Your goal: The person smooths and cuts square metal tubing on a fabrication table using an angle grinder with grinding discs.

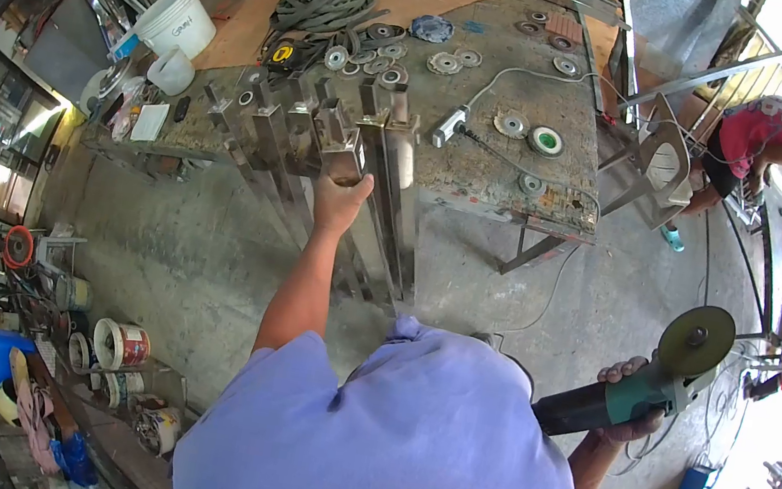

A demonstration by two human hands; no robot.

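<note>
1. Left grip holds a tube by the desk's near edge; it looks stiff, smooth, perhaps slippery.
2. Right grip holds the grinder, at right; probably heavy, so better take the body, away from the fragile disc.

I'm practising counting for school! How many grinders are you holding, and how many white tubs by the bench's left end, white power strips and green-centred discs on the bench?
Grinder in the right hand: 1
White tubs: 2
White power strip: 1
Green-centred disc: 1
Total: 5
</note>
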